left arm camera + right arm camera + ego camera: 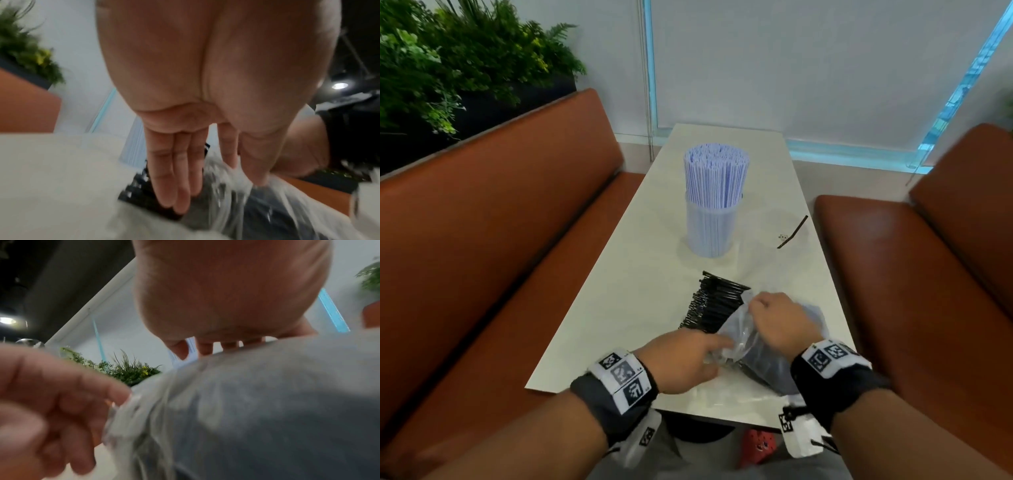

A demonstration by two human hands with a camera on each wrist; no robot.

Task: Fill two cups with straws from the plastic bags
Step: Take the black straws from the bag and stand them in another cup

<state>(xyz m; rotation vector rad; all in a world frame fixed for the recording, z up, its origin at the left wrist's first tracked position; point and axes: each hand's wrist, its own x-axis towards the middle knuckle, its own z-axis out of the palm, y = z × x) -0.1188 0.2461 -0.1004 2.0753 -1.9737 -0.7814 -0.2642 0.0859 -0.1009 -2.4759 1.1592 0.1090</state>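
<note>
A clear cup (710, 226) packed with white, blue-striped straws (715, 174) stands mid-table. Nearer me lies a bundle of black straws (717, 303), its far end sticking out of a clear plastic bag (763, 356). My left hand (717, 356) pinches the bag's crumpled plastic between thumb and forefinger. In the left wrist view the left hand (246, 177) lays its other fingers (174, 186) straight on the black straws (141, 194). My right hand (760, 305) grips the bag from above near its open end. The right wrist view is blurred; the right hand (205, 348) curls over the bag (257, 402).
A lone black straw (792, 231) lies to the right of the cup. Loose clear plastic (726, 399) lies by the front edge of the white table (599, 308). Orange bench seats (500, 257) flank the table. Plants (448, 61) stand behind the left bench.
</note>
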